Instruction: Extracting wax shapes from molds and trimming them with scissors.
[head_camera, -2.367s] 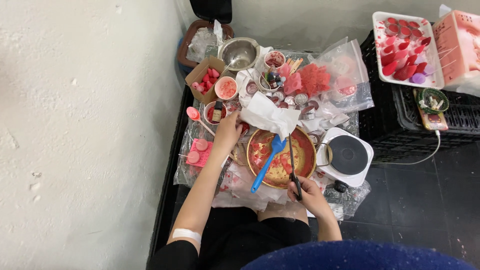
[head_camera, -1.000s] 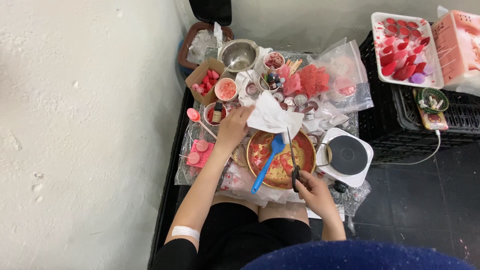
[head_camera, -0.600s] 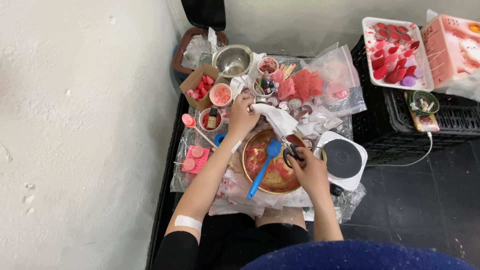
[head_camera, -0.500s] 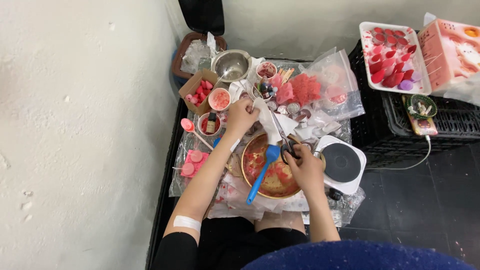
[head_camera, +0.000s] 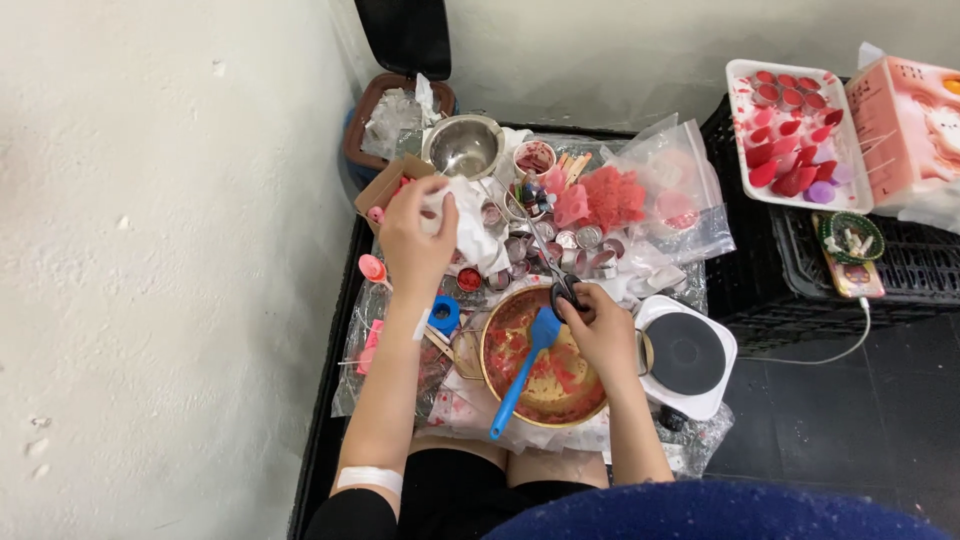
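Gripping a crumpled white tissue (head_camera: 468, 228) above the cluttered tray, the left hand (head_camera: 415, 240) closed around its edge. Just to its right, the right hand (head_camera: 600, 330) held black-handled scissors (head_camera: 552, 268), blades pointing up toward the tissue, over the gold bowl (head_camera: 580, 405).

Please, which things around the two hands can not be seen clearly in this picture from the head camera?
- White cloth: partly covered by the left hand.
- Scissors: handles hidden inside the right hand; blades too thin to tell if open.
- Small round tins: too small to see contents.
- Lower right edge: a blurred blue shape hides the floor.
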